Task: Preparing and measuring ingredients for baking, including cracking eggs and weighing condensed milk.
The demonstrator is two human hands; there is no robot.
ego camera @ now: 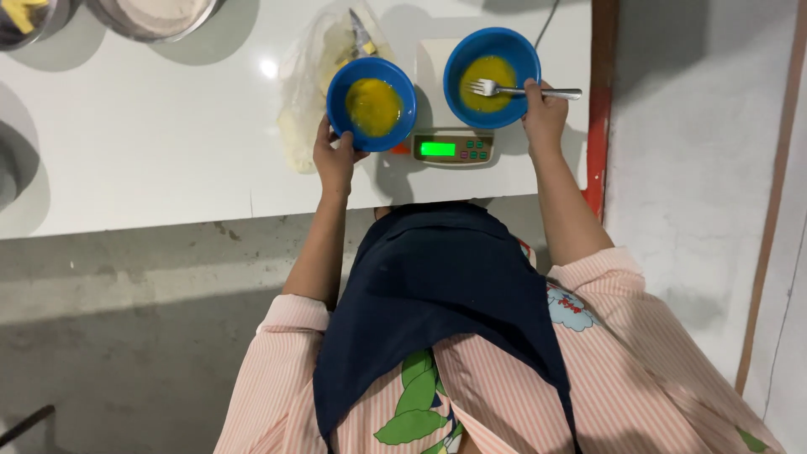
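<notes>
Two blue bowls of beaten egg at the edge of a white table, one hand on each.

The left hand (334,155) is wrapped around the near rim of the left bowl (371,103), which sits on the table (151,151) right beside a crumpled plastic bag (315,67). The right hand (545,113) is closed around the handle of a fork (513,88), tines resting in the yellow egg of the right bowl (492,77). That bowl sits on a small kitchen scale (454,147) with a lit green display.
</notes>
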